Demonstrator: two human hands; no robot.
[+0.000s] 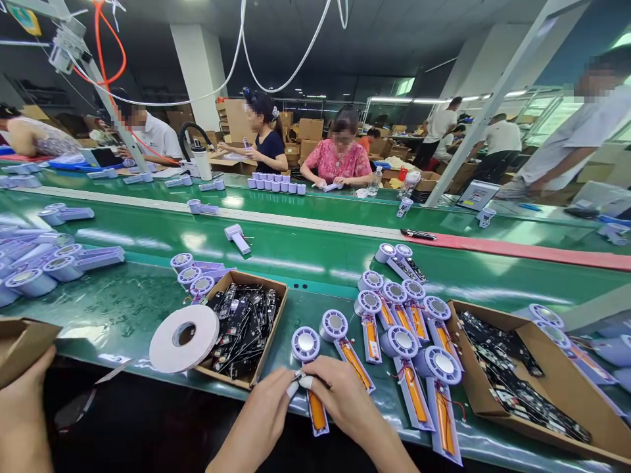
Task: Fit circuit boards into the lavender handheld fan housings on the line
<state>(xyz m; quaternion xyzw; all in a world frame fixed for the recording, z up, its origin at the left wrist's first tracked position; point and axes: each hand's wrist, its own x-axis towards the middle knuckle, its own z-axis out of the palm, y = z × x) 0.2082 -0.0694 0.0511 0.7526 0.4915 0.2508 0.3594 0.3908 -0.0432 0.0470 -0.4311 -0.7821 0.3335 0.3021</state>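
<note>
My left hand (261, 414) and my right hand (345, 397) meet at the near edge of the green bench (123, 309). Their fingertips, some capped in white finger cots, pinch together on a small part too tiny to name. The pinch sits right over an open lilac handheld fan shell (306, 348) with an orange battery (317, 410) in its handle. Several more fan shells with orange batteries (409, 341) lie in a row just to the right.
A cardboard tray of black circuit boards (276, 289) and a roll of white tape (162, 348) lie to the left. A second box of boards (557, 374) is at right. Another person's hand (22, 407) holds a cardboard box (24, 338) at lower left. Workers sit across the conveyor (320, 243).
</note>
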